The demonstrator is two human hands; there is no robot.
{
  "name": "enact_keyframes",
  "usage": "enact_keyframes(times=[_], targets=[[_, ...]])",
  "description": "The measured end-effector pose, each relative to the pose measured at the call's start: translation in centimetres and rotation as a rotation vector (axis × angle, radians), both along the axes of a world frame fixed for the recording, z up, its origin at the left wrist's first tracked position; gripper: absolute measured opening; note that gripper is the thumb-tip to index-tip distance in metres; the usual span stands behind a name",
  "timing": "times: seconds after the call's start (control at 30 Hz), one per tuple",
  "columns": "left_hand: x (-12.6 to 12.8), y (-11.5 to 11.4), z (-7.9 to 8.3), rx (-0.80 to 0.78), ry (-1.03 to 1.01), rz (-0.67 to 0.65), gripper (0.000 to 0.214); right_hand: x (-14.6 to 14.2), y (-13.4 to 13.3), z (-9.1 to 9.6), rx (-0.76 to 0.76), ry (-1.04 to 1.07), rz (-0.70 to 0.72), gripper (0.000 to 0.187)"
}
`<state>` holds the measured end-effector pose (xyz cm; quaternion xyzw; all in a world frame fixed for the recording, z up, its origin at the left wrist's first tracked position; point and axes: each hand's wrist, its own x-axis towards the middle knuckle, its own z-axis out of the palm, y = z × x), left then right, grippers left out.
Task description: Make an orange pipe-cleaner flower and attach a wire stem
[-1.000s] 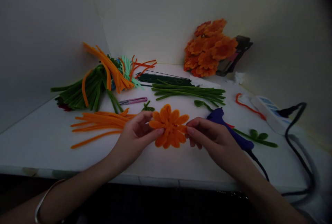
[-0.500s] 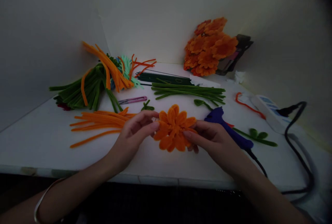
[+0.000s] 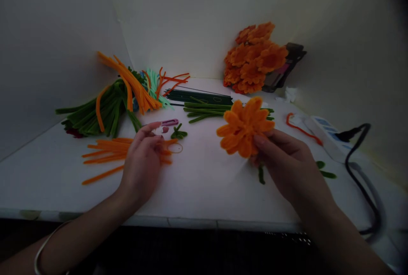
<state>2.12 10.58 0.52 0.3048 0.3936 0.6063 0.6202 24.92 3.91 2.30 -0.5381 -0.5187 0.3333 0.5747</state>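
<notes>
My right hand (image 3: 287, 164) pinches an orange fuzzy flower (image 3: 245, 126) with layered looped petals, held up over the right half of the table. A short dark green piece (image 3: 261, 174) hangs under it; I cannot tell whether it is joined on. My left hand (image 3: 143, 160) is away from the flower, above the orange pipe cleaners (image 3: 106, 151), with thumb and index finger a little apart. Close to its fingertips are pink-handled scissors (image 3: 171, 122), partly covered, a small green looped piece (image 3: 179, 132) and a thin pale ring (image 3: 175, 148).
Green pipe cleaners (image 3: 204, 111) and dark thin stems (image 3: 197, 95) lie at the back. A mixed bundle (image 3: 114, 109) is at left. Several orange flowers (image 3: 255, 60) stand back right. A white power strip (image 3: 325, 137) with a black cable (image 3: 360, 181) lies right.
My left hand has let go of the flower and moved left. My right hand has lifted the flower up and to the right. The blue glue gun is now hidden.
</notes>
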Motion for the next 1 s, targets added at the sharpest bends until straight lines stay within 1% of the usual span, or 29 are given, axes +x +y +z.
enact_keyframes(times=[0.07,0.13,0.2,0.23,0.3,0.37,0.43,0.6,0.63,0.7,0.77,0.8,0.87,0.9,1.0], targets=[[0.2,-0.3,0.0,0.023,0.017,-0.074,0.036,0.2,-0.2,0.3,0.019,-0.093,-0.046,0.013],[0.3,-0.7,0.1,0.081,0.008,-0.172,0.047,0.1,-0.5,0.6,0.03,-0.224,-0.079,0.01],[0.3,-1.1,0.1,0.125,-0.028,-0.268,0.056,0.0,-0.7,0.8,0.082,-0.344,-0.11,0.006],[0.3,-1.2,0.2,0.132,-0.05,-0.319,0.059,-0.1,-0.8,0.8,0.125,-0.405,-0.117,0.002],[0.1,-1.4,0.2,0.137,-0.097,-0.417,0.059,-0.2,-0.9,0.8,0.215,-0.537,-0.11,0.009],[-0.1,-1.5,0.2,0.142,-0.131,-0.466,0.056,0.0,-0.8,0.8,0.255,-0.655,-0.07,0.014],[-0.3,-1.5,0.3,0.153,-0.157,-0.447,0.051,0.2,-0.6,0.7,0.256,-0.723,-0.029,0.016],[-0.3,-1.4,0.4,0.164,-0.19,-0.383,0.045,0.2,-0.2,0.0,0.252,-0.792,-0.021,0.017],[-0.2,-1.4,0.4,0.164,-0.187,-0.38,0.044,0.1,-0.1,-0.2,0.23,-0.805,0.01,0.018],[-0.2,-1.4,0.5,0.168,-0.172,-0.374,0.044,-0.1,0.0,-0.6,0.169,-0.831,0.118,0.024],[-0.1,-1.4,0.4,0.182,-0.146,-0.367,0.046,0.0,0.1,-0.7,0.094,-0.833,0.22,0.036],[0.0,-1.4,0.4,0.198,-0.13,-0.361,0.048,0.1,0.2,-0.7,0.062,-0.826,0.241,0.042],[0.0,-1.4,0.4,0.231,-0.099,-0.346,0.049,0.5,0.2,-0.5,0.026,-0.808,0.211,0.047],[0.0,-1.5,0.4,0.241,-0.086,-0.343,0.049,0.7,0.2,-0.3,0.019,-0.801,0.179,0.045],[0.0,-1.6,0.4,0.229,-0.068,-0.365,0.049,1.5,-0.1,0.6,0.027,-0.744,0.094,0.029]])
